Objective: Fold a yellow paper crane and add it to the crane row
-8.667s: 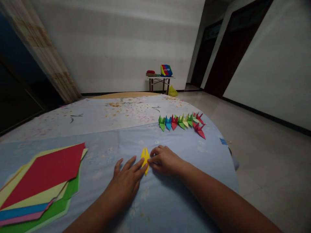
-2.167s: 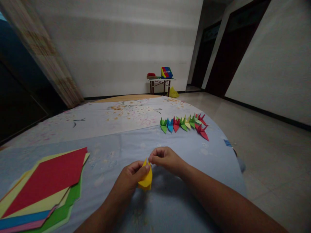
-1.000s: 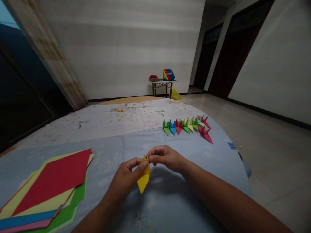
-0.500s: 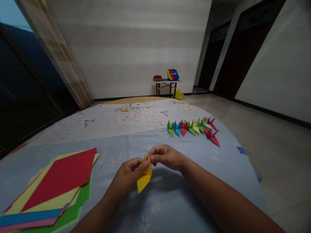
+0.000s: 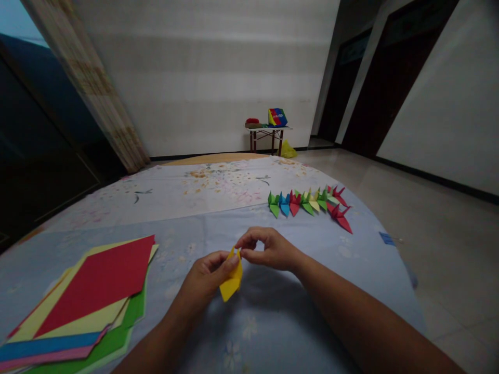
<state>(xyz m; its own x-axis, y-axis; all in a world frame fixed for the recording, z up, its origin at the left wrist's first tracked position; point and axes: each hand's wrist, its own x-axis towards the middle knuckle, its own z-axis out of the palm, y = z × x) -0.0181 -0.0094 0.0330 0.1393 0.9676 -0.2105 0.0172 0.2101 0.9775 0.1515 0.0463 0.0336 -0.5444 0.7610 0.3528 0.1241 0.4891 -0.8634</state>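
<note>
A yellow folded paper crane (image 5: 231,284), with two narrow points upward and a broad part below, is held above the table. My left hand (image 5: 212,271) grips it from the left, thumb laid across its near face. At its upper points, my right hand (image 5: 268,249) has thumb and index finger closed around one narrow tip, which the fingertips partly hide. Finished paper cranes stand in a row to the far right, among them a blue crane (image 5: 285,204) and a red crane (image 5: 340,218) set a little nearer.
On the left lies a stack of coloured paper (image 5: 97,283), red sheet on top. A flowered cloth (image 5: 187,332) covers the round table. A blue clip-like item (image 5: 387,238) sits at the right edge. Beyond stands a small table (image 5: 268,128) by the wall.
The crane's lower part has swung up slightly, showing more of its broad face. My right hand has risen a little, its index finger more arched over the tip.
</note>
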